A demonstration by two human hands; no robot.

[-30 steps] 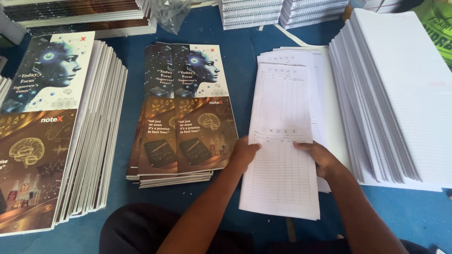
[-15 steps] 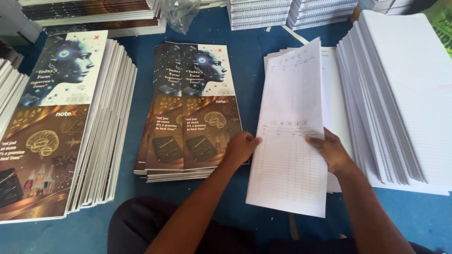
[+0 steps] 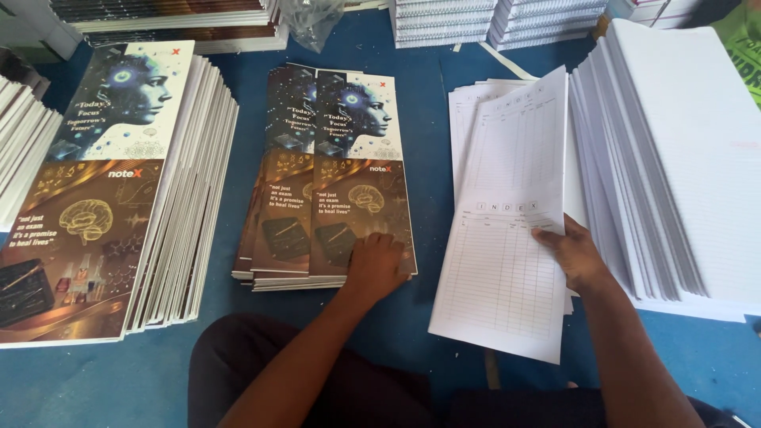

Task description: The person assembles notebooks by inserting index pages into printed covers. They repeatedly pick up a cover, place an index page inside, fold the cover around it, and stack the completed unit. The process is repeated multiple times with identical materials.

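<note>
We work at a blue table, lifting one ruled index sheet off the short pile of loose sheets that lies just right of the middle stack of printed covers. Our right hand pinches the sheet's right edge, thumb on top, fingers closed on the paper, so the sheet tilts up clear of its pile. Our left hand lies flat and open on the near corner of the middle stack, gripping nothing.

As we judge it, the step in hand is carrying a sheet across to the covers; the next move calls for swinging it left and squaring its edges on the stack, with the left hand drawn aside first, since it covers the landing corner.

Left of the middle stack stands a taller, fanned stack of the same covers. Far right of it rises a thick pile of white ruled paper, close against the loose sheets. Beyond it lie bound bundles and a crumpled clear bag.
</note>
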